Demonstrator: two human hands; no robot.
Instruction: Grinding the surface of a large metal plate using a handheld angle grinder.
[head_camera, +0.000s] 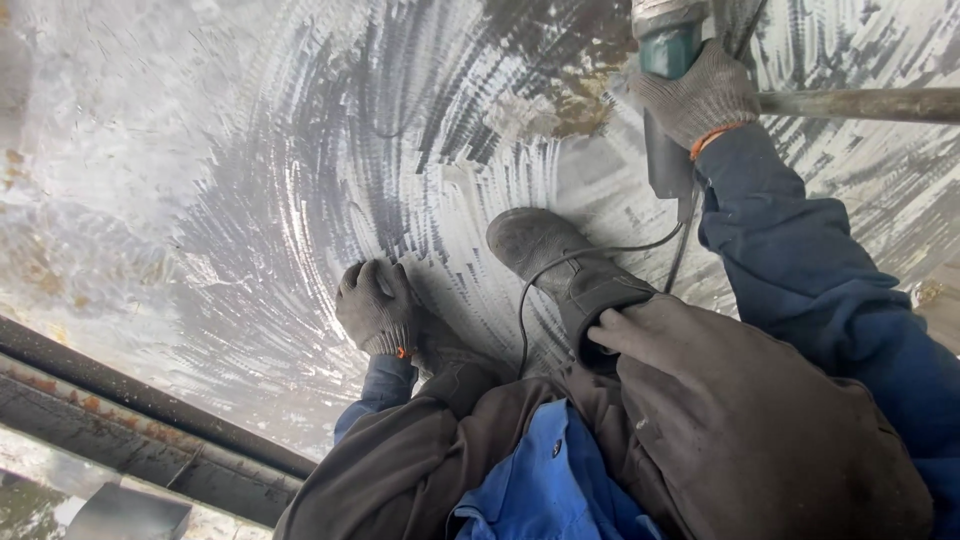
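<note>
At the lower left a rusty steel beam (150, 420) runs diagonally along the edge of a large metal plate (250, 180), whose surface is covered in curved, bright grinding marks with patches of rust at the far left and near the top. Near the middle, the left hand (375, 305), in a dark work glove, rests on the plate with the fingers curled in, holding nothing. Just to its right a dark boot (560, 255) stands on the plate, and a thin black power cable (600, 250) loops over it. At the upper right, the right hand (700, 95), in a grey knitted glove, grips the teal body of an angle grinder (668, 45). A metal rod (860, 103) extends right from behind that hand.
</note>
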